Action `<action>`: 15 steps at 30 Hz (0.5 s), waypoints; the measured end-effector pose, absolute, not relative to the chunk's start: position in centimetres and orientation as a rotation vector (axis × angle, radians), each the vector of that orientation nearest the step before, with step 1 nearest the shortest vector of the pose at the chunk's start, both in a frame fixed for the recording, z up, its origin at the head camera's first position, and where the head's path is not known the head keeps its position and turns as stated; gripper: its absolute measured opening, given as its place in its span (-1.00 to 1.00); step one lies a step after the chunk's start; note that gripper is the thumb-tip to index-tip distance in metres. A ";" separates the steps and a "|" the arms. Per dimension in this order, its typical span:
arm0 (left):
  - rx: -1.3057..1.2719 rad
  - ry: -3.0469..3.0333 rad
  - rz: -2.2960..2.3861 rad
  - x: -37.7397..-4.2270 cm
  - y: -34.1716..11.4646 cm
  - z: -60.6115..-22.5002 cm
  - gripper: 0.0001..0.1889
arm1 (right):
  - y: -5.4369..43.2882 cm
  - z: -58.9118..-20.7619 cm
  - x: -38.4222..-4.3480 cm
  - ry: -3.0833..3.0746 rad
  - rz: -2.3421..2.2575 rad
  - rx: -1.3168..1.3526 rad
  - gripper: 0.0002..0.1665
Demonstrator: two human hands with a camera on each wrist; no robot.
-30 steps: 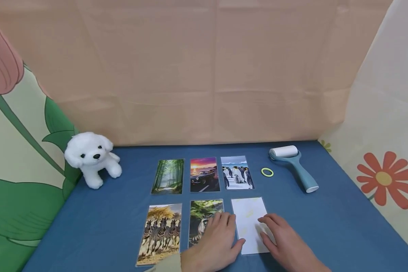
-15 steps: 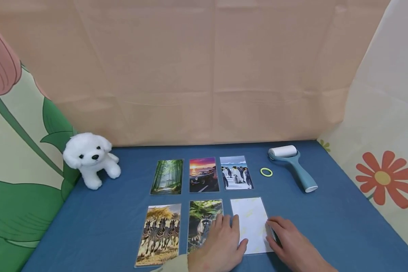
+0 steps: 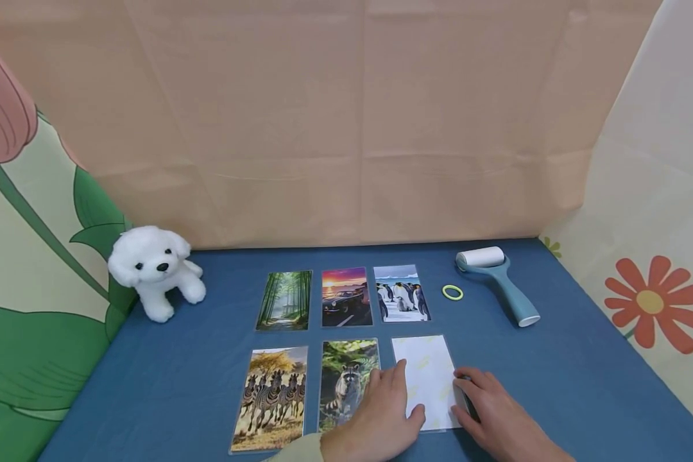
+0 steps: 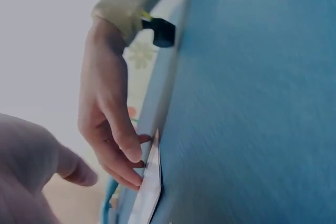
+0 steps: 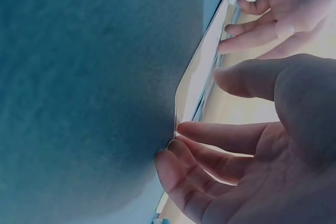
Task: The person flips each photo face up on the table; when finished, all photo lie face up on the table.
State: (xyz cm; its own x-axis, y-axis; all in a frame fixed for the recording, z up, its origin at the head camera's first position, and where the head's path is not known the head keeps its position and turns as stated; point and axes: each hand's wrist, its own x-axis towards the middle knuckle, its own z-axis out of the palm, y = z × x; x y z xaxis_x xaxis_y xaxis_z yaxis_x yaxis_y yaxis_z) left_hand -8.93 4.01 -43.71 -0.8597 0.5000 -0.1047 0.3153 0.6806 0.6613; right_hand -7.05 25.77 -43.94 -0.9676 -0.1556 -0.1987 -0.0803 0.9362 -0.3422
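Observation:
A face-down card (image 3: 427,372), white with faint yellow marks, lies between the two hands in the head view. My left hand (image 3: 381,414) reaches over its left edge, fingers extended, overlapping the raccoon picture card (image 3: 345,385) beside it. At the white card's right edge is my right hand (image 3: 499,414), its fingers loosely bent. The right wrist view shows fingertips (image 5: 181,129) of that hand right at the card's edge, with the thumb apart from them. The left thumb (image 4: 76,171) is raised off to one side in the left wrist view.
A zebra card (image 3: 271,398) lies left of the raccoon. Behind are forest (image 3: 285,300), car (image 3: 346,296) and penguin (image 3: 403,294) cards. A green ring (image 3: 453,292) and a lint roller (image 3: 505,282) lie back right; a white plush dog (image 3: 156,269) sits back left.
My right hand has drawn back from over the white card to its right edge. My left hand has shifted slightly right, off the raccoon's figure and towards the white card.

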 end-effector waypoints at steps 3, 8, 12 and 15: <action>0.549 2.499 1.196 -9.1 3.9 -43.5 -0.26 | 25.8 -43.9 -7.0 2.869 -0.497 -0.174 -0.54; 0.378 2.319 1.518 -9.4 3.9 -42.9 -0.24 | 25.6 -43.9 -6.9 2.872 -0.505 -0.155 -0.52; 0.277 2.177 1.743 -9.7 4.0 -42.3 -0.22 | 25.5 -43.7 -7.0 2.834 -0.528 -0.101 -0.44; 0.216 2.044 1.886 -9.9 4.2 -42.0 -0.20 | 25.5 -43.5 -7.2 2.784 -0.625 -0.045 -0.41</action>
State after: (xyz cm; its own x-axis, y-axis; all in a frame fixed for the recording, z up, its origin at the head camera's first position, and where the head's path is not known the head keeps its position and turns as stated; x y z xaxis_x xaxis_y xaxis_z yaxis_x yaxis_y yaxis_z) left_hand -9.92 4.18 -41.95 -0.9271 0.3432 -0.1509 -0.1228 0.1023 0.9871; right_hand -7.18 25.50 -43.55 -0.9584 -0.0925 -0.2700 0.0318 0.9055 -0.4231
